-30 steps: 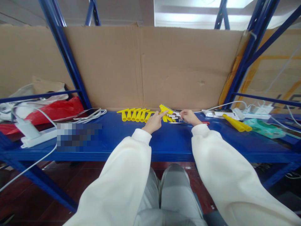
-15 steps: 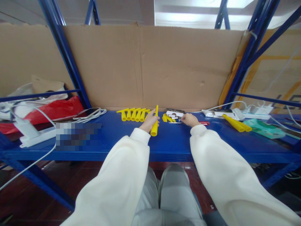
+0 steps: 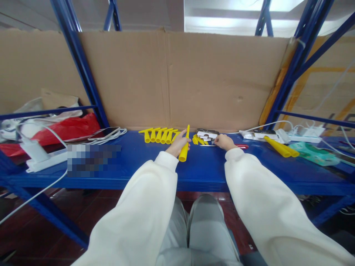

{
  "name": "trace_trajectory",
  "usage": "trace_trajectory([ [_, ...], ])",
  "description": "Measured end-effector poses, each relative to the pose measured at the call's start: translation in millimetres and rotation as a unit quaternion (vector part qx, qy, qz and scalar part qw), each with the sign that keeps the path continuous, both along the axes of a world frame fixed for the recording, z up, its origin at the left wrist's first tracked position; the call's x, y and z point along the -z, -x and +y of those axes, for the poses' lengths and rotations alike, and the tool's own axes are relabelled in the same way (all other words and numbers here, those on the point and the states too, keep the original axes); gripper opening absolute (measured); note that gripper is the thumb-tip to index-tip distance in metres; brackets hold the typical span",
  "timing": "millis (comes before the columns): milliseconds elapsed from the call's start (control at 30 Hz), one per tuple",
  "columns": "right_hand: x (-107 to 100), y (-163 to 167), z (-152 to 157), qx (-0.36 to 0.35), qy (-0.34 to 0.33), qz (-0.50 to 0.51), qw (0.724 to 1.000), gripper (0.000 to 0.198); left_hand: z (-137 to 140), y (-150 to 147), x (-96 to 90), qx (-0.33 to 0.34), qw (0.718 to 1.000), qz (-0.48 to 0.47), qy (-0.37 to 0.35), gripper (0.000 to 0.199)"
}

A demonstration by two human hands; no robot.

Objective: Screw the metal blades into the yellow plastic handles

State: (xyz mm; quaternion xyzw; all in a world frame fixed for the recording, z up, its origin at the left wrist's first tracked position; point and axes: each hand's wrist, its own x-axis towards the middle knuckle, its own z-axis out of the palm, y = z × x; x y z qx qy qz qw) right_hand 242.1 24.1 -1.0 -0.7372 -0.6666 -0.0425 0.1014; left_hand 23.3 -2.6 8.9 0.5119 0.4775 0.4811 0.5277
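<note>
My left hand (image 3: 177,145) is closed around a yellow tapered tube (image 3: 183,153), its wide hollow end towards me and its narrow tip pointing up and away. Just left of that hand, several matching yellow tubes (image 3: 158,137) lie in a row, wide ends facing me. My right hand (image 3: 225,142) is closed, its fingertips pinched together beside a small opened white box (image 3: 205,134). Whatever those fingers hold is too small to tell. Small flat yellow pieces (image 3: 198,140) lie in front of the box, close to a thin silvery tool (image 3: 207,145). A red-handled item (image 3: 242,146) lies behind my right wrist.
Two yellow tubes (image 3: 280,147) rest at the right by a green plastic packet (image 3: 314,154) and a white power strip (image 3: 303,137). On the left are a phone with a cable (image 3: 107,135), a red bag (image 3: 68,129) and another power strip (image 3: 46,160). Cardboard (image 3: 172,81) stands behind the blue shelf (image 3: 138,162).
The tube in my left hand has tilted slightly, its tip leaning further right. My right hand stays pinched beside the box. The whole view has shifted a little.
</note>
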Motion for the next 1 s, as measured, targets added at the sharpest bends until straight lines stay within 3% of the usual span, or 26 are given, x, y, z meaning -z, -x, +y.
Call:
trace_trajectory([
  [300, 0.7, 1.1, 2.2, -0.004, -0.011, -0.012, 1.0, 0.028, 3.0, 3.8, -2.1, 0.1, 0.992, -0.077, 0.025, 0.082],
  [533, -0.7, 3.9, -0.3, 0.0, 0.001, -0.013, 1.0, 0.03, -0.6, 4.2, -3.9, 0.21, 0.975, -0.04, 0.055, 0.078],
  [1000, 3.3, 0.4, 6.0, 0.002, 0.013, -0.012, 1.0, 0.031, -8.1, 3.5, -0.8, 0.249, 0.966, -0.006, 0.067, 0.077],
])
